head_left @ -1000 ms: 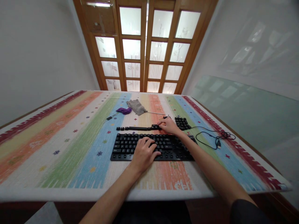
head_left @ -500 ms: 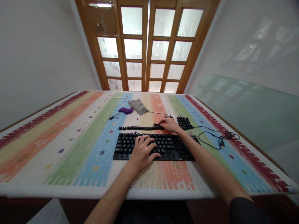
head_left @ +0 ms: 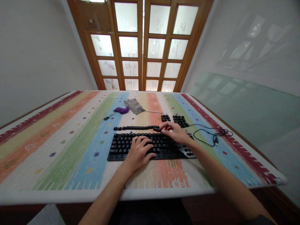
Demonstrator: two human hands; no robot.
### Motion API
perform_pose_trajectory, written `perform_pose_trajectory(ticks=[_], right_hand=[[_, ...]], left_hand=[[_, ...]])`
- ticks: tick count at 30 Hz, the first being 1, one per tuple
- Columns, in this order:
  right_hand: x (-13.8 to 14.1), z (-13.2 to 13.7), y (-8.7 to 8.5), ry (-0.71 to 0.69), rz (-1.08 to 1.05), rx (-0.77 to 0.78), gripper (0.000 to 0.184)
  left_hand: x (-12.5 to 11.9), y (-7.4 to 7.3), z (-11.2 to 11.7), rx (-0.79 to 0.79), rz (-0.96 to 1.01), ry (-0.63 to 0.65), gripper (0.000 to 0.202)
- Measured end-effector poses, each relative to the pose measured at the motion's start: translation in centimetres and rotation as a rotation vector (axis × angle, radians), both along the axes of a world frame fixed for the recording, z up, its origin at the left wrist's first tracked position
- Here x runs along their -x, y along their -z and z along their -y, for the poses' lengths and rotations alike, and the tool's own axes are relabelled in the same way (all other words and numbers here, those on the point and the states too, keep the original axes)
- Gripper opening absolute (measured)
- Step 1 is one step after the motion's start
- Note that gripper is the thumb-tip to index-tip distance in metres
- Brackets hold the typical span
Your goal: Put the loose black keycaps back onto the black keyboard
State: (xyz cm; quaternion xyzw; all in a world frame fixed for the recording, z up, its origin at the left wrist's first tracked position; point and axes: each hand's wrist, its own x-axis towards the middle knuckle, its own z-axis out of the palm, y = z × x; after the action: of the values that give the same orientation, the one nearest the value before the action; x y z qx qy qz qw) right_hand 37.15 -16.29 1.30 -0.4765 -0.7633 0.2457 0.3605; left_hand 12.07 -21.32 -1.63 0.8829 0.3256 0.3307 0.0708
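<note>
Pinching black keycap (head_left: 157, 129) in right grip (head_left: 175, 132) at far edge of keyboard (head_left: 122, 147); resting left grip (head_left: 138, 153) open, empty, on it. Probably light and slick: best held by its sides.

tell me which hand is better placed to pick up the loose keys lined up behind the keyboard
Right. The right hand has its fingertips at the end of the row of loose keys, apparently pinching one. The left hand lies flat on the keyboard, farther from that row.

Left hand (head_left: 138, 153) resting on black keyboard (head_left: 122, 145), right hand (head_left: 175, 132) touching loose keycap (head_left: 156, 129)
</note>
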Motion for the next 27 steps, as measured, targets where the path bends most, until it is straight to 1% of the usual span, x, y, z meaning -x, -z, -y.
perform_pose_trajectory(ticks=[4,7,10,14,17,20,27], right_hand=[[-1.1,4.9,0.2,-0.031,0.046,0.045,0.014],[-1.5,7.3,0.9,-0.028,0.137,-0.026,0.01],[-1.4,8.6,1.8,-0.051,0.202,-0.131,0.014],[-0.8,9.3,2.4,-0.04,0.222,-0.269,0.019],[-0.5,9.4,2.6,-0.026,0.237,-0.336,0.021],[-0.3,9.2,2.7,-0.021,0.255,-0.383,0.021],[-0.2,8.9,2.9,-0.014,0.29,-0.453,0.022]], left_hand=[[-0.2,-0.3,0.2,0.039,0.01,0.041,0.036],[-0.7,-0.3,0.5,0.065,0.018,0.073,0.045],[-1.3,-0.1,0.8,0.072,0.01,0.096,0.042],[-1.9,0.1,1.0,0.054,-0.006,0.123,0.036],[-2.1,0.2,1.0,0.038,-0.017,0.129,0.036],[-2.2,0.3,1.1,0.022,-0.03,0.128,0.038],[-2.2,0.5,1.0,-0.001,-0.056,0.121,0.034]])
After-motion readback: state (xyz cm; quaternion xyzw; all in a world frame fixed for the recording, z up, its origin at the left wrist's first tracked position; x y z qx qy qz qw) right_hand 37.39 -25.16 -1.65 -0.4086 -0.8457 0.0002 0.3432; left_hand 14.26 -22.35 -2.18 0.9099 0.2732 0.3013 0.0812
